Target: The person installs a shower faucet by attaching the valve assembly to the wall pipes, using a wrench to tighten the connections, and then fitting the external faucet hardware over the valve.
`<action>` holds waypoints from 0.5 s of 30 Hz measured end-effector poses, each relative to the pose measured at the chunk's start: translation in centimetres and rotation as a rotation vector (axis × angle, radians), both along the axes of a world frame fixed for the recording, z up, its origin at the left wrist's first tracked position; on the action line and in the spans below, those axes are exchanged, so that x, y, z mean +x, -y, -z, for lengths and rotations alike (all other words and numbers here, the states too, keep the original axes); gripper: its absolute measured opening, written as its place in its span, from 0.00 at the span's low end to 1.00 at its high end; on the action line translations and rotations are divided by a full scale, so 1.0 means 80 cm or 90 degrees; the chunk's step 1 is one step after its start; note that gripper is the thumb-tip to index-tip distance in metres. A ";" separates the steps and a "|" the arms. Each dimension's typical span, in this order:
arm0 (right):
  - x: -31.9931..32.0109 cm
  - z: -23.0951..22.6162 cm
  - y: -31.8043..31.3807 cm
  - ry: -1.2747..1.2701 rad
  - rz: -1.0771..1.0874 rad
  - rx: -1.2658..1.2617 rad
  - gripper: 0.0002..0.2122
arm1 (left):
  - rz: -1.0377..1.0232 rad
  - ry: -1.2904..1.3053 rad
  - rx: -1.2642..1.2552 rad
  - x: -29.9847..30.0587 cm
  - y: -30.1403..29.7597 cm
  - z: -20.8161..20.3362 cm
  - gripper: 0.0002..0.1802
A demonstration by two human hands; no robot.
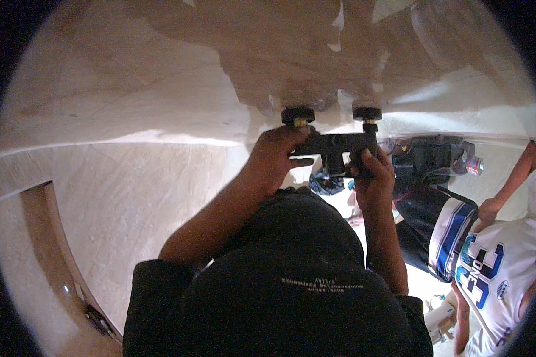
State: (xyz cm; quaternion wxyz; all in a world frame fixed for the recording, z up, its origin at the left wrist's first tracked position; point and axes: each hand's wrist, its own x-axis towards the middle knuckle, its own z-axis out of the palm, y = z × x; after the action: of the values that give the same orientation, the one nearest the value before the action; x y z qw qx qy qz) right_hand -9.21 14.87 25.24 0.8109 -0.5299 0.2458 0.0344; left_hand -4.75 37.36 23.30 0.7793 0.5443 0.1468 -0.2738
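Observation:
A black mixer tap (pixel 343 143) with a squared body sits against the stone-patterned wall, below two round black cover plates. The left cover plate (pixel 298 114) has a brass-coloured fitting (pixel 301 124) showing under it. A short black neck joins the right cover plate (pixel 367 113) to the tap. My left hand (pixel 272 157) is closed around the tap's left end, its fingers up by the brass fitting. The lower right part of the tap is gripped by my right hand (pixel 374 171), thumb on the near side. Parts of the body are hidden behind my fingers.
At my right stands another person in a white jersey (pixel 488 268) and dark shorts, one hand at the hip. Beyond are a black tool bag (pixel 423 159), a can (pixel 474 166) and a black plastic bag (pixel 326 184). A recessed wall niche (pixel 50 232) is at far left.

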 end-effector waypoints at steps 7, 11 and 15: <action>-0.003 -0.004 0.000 0.045 -0.039 0.038 0.10 | -0.006 -0.125 -0.313 0.016 -0.028 0.015 0.23; 0.000 0.008 0.009 0.037 -0.004 0.034 0.11 | -0.047 -0.101 -0.152 0.013 -0.010 -0.008 0.20; -0.001 0.008 0.013 0.066 -0.011 0.081 0.12 | -0.005 0.024 0.083 0.012 0.002 -0.018 0.21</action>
State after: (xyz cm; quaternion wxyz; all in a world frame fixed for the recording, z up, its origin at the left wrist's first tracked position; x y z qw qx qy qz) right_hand -9.26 13.82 24.57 0.8545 -0.4802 0.1960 0.0296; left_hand -3.82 37.18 24.77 0.7457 0.5984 0.1523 -0.2503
